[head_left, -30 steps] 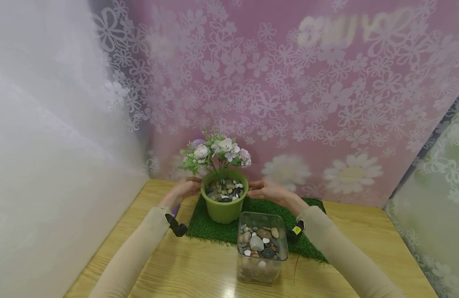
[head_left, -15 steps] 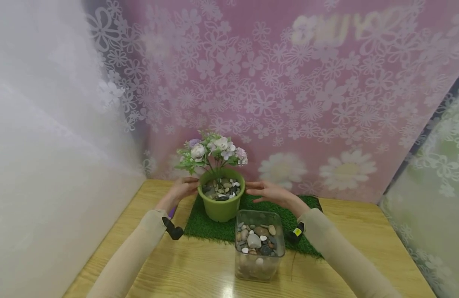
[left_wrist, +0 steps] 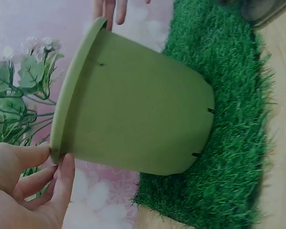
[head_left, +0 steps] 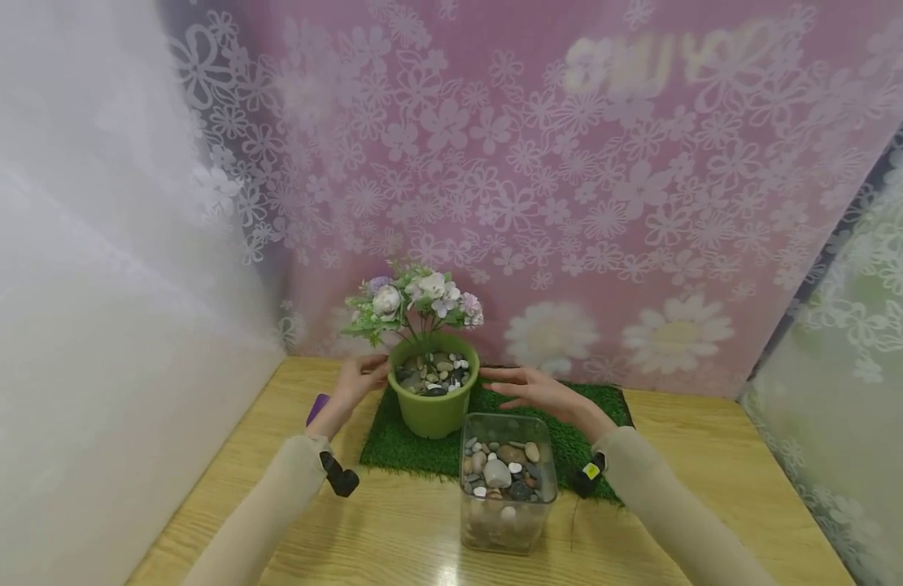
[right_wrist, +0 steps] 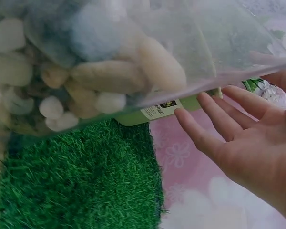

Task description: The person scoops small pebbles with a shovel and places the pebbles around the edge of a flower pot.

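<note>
A green flower pot stands upright on the artificial grass mat. Pebbles fill its top, and artificial flowers rise from them. At the pot's left rim is my left hand; in the left wrist view its thumb and fingertips pinch the rim edge. My right hand has its fingers extended toward the right side of the pot, fingertips close by the rim. The right wrist view shows those fingers spread, holding nothing, with a label on the pot behind them.
A clear plastic container of mixed stones stands in front of the pot, overlapping the mat's front edge in the head view. Something purple lies beside my left wrist. A pink floral backdrop rises behind the wooden table.
My right hand has drawn slightly away from the pot's rim, fingers spreading. The left hand has turned at the rim, uncovering more of the purple thing. Pot and container keep their places.
</note>
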The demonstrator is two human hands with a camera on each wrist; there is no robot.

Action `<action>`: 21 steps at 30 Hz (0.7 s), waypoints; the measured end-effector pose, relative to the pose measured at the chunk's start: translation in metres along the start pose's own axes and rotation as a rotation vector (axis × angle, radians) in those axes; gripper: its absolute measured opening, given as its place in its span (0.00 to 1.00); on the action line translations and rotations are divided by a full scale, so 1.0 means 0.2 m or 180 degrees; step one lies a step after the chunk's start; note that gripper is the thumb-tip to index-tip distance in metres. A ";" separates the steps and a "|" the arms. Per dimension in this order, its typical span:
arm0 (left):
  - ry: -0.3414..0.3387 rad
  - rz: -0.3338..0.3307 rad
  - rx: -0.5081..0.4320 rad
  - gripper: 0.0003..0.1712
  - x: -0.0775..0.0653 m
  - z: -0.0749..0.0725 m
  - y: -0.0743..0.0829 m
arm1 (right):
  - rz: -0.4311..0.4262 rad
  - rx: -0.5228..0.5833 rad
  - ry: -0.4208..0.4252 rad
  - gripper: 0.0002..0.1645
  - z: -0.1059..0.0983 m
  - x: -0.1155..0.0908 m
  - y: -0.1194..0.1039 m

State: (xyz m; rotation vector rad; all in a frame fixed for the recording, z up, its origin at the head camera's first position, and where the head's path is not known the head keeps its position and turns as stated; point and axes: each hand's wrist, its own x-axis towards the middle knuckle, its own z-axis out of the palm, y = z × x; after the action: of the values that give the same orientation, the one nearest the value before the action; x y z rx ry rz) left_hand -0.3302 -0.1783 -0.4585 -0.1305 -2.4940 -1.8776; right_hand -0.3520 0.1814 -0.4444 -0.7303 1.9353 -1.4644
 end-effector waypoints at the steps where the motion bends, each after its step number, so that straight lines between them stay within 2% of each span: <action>1: 0.0058 0.0071 0.0047 0.26 0.00 0.01 -0.01 | -0.0034 0.0032 0.0010 0.37 0.00 -0.01 0.01; 5: 0.0284 0.0375 0.0402 0.25 -0.02 0.05 -0.03 | -0.0202 0.0232 0.0118 0.33 -0.01 -0.04 0.04; 8: 0.0394 0.0517 0.0574 0.25 -0.04 0.06 -0.04 | -0.0359 0.0413 0.0289 0.31 -0.01 -0.07 0.06; 12: 0.0508 0.0617 0.0604 0.26 -0.08 0.09 -0.05 | -0.0532 0.0536 0.0619 0.29 0.01 -0.14 0.10; 16: 0.0697 0.0852 0.0677 0.27 -0.15 0.11 -0.06 | -0.0606 0.0390 0.0982 0.29 0.05 -0.23 0.13; 21: 0.0740 0.1094 0.1072 0.30 -0.24 0.15 -0.10 | -0.0617 0.0036 0.1318 0.27 0.08 -0.35 0.21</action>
State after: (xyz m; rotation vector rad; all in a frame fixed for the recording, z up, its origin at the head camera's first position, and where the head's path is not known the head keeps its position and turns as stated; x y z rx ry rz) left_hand -0.2822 -0.1568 -0.4892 -0.2934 -2.3975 -1.2523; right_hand -0.2958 0.2330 -0.4790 -0.6629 2.2048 -1.8620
